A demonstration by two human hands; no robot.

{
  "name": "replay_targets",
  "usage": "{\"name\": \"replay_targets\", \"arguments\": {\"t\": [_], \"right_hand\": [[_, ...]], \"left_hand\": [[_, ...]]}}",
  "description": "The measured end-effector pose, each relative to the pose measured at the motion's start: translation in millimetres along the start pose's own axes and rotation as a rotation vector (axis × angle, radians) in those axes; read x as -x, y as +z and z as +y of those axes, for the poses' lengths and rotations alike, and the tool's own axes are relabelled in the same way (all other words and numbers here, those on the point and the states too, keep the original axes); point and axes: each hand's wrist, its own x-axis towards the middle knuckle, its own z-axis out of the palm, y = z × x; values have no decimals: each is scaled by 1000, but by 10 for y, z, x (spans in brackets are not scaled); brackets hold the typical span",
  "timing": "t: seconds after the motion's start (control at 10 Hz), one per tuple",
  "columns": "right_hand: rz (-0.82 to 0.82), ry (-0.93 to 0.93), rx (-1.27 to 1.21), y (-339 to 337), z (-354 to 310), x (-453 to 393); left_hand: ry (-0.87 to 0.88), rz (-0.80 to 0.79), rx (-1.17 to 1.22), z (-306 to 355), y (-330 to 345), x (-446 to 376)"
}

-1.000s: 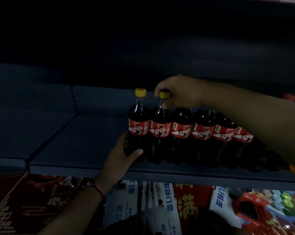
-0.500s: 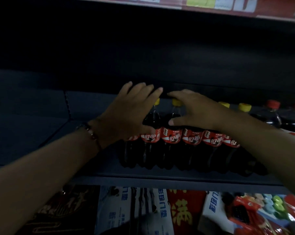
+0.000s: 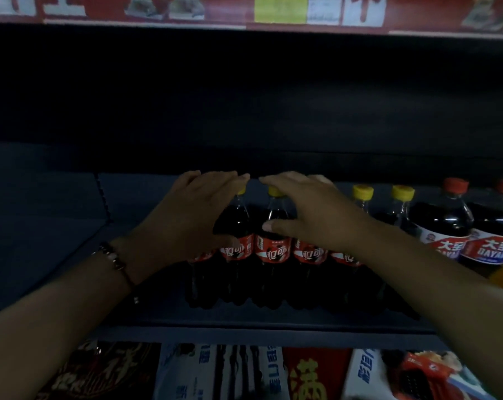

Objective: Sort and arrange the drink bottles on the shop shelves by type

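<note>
Neither hand grips anything — the left hand (image 3: 186,215) and right hand (image 3: 311,215) lie with straight fingers over the tops of the yellow-capped cola bottles (image 3: 273,249). These stand upright, necks up, in a tight left-right row near the front edge of the dark shelf (image 3: 71,241). Bare shelf stretches to their left — two larger red-capped bottles (image 3: 443,226) stand close on the right.

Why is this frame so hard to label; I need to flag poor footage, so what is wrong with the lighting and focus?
Head view: the shelf recess is heavily underlit, so the lower halves of the cola bottles merge into black; left hand and right hand look soft; the wide angle bends the upper price strip, which is blurred.
</note>
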Motion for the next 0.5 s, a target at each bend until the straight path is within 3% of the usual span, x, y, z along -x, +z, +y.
{"name": "replay_targets", "arguments": {"t": [0.1,0.2,0.4,0.5], "right_hand": [[23,21,-326,-56,51,39],[-54,95,-637,-207,97,46],[-211,235,-880,-762,29,164],[-337,350,-918,-1264,-63,245]], "left_hand": [[21,75,106,30,-16,32],[-25,78,220,144,-183,35],[-248,34,507,652,-790,-17],[-421,-61,726,862,-1280,-219]]}}
